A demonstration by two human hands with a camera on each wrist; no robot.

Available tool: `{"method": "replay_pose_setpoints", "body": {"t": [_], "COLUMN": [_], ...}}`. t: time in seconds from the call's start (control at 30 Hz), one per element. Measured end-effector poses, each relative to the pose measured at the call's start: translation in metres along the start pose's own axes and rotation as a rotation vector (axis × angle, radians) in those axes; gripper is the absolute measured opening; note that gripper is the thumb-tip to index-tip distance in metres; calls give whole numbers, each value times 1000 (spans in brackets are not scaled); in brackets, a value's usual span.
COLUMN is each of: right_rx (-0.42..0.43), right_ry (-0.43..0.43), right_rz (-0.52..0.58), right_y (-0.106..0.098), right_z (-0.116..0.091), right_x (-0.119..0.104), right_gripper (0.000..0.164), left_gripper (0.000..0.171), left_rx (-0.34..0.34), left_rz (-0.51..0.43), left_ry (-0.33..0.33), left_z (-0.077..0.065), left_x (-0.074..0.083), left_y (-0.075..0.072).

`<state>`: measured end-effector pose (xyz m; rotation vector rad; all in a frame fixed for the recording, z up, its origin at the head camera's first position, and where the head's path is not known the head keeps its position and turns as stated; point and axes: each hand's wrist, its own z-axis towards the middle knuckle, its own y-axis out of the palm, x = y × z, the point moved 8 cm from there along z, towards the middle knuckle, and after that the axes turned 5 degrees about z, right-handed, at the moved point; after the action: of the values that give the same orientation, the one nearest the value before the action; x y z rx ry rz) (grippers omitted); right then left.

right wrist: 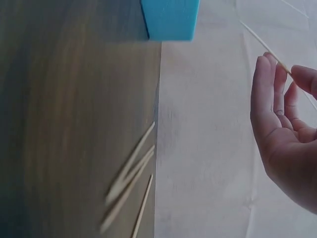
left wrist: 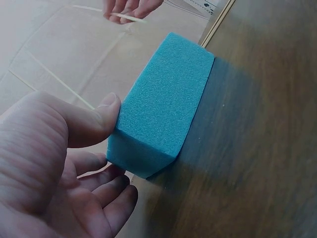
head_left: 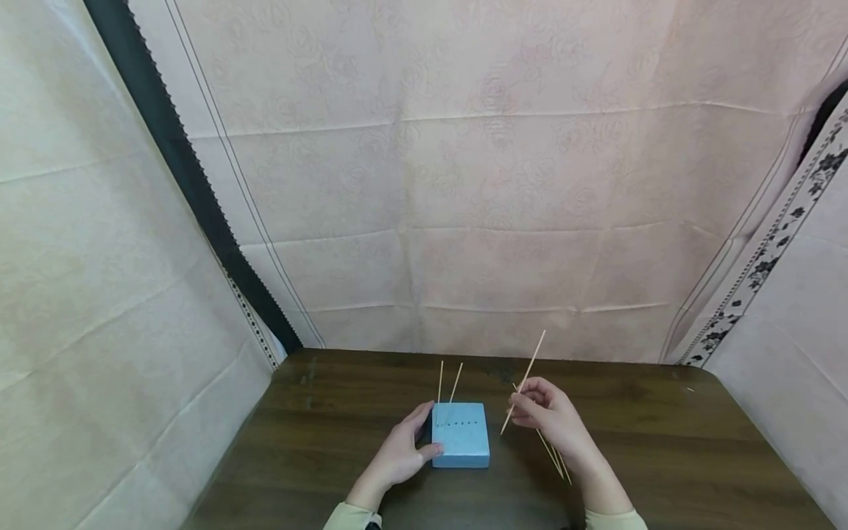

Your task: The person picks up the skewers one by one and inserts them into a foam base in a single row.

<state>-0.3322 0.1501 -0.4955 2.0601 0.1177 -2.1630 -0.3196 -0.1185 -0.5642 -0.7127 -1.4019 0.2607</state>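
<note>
A light-blue foam block (head_left: 466, 444) with a row of small dark marks across its top sits on the table. Two thin wooden sticks (head_left: 456, 383) stand up from its left part, one nearly upright, one tilted right. My left hand (head_left: 401, 447) grips the block's left side between thumb and fingers; the left wrist view shows the thumb (left wrist: 94, 121) against the block. To the right of the block and above the table, my right hand (head_left: 546, 414) pinches another thin wooden stick (right wrist: 265, 45) between thumb and fingertips, its lower end apart from the block.
Several loose wooden sticks (right wrist: 126, 178) lie on the brown table (head_left: 318, 456), beneath and beside my right hand. Pale patterned cloth (head_left: 490, 184) hangs behind the table, and more cloth (head_left: 132, 331) closes off both sides.
</note>
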Motion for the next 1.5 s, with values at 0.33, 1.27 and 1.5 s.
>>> {"method": "replay_pose_setpoints", "body": {"t": [0.33, 1.27, 1.5], "right_rx": [43, 69, 63], "right_ry": [-23, -60, -61], "right_rz": [-16, -24, -29], "right_y": [28, 78, 79], "right_z": [11, 19, 18], "right_x": [8, 14, 15], "right_gripper": [20, 15, 16], "left_gripper": [80, 80, 81], "left_rx": [-2, 3, 3], "left_rz": [-4, 7, 3], "left_ry": [-1, 27, 18], "left_z": [-1, -2, -2], "left_x": [1, 5, 3], "left_y": [0, -3, -3]}}
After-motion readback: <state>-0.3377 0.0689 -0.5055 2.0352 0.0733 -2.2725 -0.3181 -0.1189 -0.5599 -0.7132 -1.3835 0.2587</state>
